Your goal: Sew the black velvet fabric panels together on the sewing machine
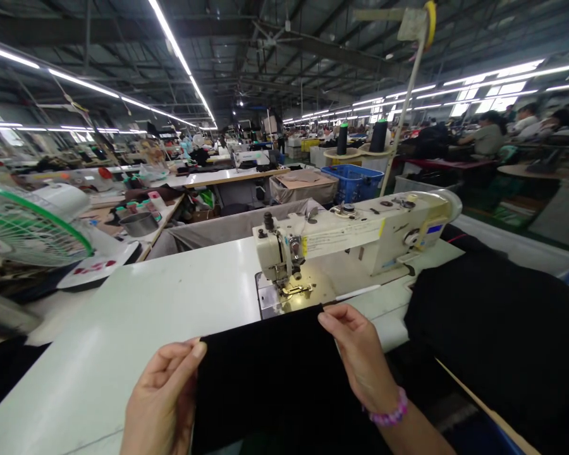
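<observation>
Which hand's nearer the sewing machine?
Right. The right hand pinches the black cloth just in front of the sewing machine; the left hand pinches the cloth's other corner, farther off, in front and to the left.

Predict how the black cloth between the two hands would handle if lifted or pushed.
The black cloth is probably floppy: its top edge runs straight where the left hand and right hand pinch its corners. It seems fairly light, since fingertip pinches hold that edge. Pushed edge-on, it would likely buckle, having no visible stiff frame.
</observation>
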A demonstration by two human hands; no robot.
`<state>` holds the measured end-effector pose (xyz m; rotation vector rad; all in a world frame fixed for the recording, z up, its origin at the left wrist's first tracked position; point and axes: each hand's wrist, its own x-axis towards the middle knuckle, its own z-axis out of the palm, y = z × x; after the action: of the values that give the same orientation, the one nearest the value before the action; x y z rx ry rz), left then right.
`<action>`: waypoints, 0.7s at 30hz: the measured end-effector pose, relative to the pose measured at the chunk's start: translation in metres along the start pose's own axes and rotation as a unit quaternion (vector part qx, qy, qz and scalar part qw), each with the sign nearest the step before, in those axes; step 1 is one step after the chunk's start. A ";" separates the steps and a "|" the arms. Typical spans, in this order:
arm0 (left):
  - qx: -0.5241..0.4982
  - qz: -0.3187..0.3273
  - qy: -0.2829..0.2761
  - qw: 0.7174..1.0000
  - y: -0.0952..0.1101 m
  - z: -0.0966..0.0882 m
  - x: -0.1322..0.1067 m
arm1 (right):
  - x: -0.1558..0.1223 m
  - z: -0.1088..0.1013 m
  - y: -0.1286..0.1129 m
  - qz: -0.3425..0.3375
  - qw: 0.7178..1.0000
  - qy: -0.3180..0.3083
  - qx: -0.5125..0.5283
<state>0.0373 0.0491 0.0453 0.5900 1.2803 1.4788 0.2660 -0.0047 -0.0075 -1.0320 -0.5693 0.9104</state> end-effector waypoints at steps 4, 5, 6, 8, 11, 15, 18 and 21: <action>0.019 0.064 -0.023 0.997 0.003 -0.013 0.005 | 0.000 0.003 -0.005 -0.022 0.998 -0.025 -0.045; 0.031 0.108 -0.030 0.993 0.009 -0.016 0.006 | -0.002 0.004 -0.008 -0.033 0.996 -0.050 -0.071; 0.051 0.163 -0.037 0.985 0.018 -0.018 0.006 | -0.006 0.005 -0.010 -0.049 0.990 -0.082 -0.104; 0.116 0.288 -0.049 0.949 0.043 -0.016 0.007 | -0.018 0.008 -0.010 -0.087 0.969 -0.149 -0.176; 0.262 0.410 -0.131 0.864 0.076 0.009 0.018 | -0.042 0.010 0.002 -0.130 0.932 -0.228 -0.251; 0.447 0.301 -0.373 0.755 0.055 0.060 0.061 | -0.067 0.001 0.040 -0.178 0.908 -0.242 -0.291; 0.470 0.247 -0.428 0.731 -0.003 0.083 0.090 | -0.069 -0.012 0.062 -0.281 0.868 -0.251 -0.323; 0.464 0.235 -0.438 0.733 -0.054 0.087 0.101 | -0.060 -0.026 0.065 -0.373 0.806 -0.280 -0.365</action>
<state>0.0988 0.1692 -0.0030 2.1127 1.0114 0.5661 0.2311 -0.0541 -0.0770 -1.0487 -1.7897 0.2344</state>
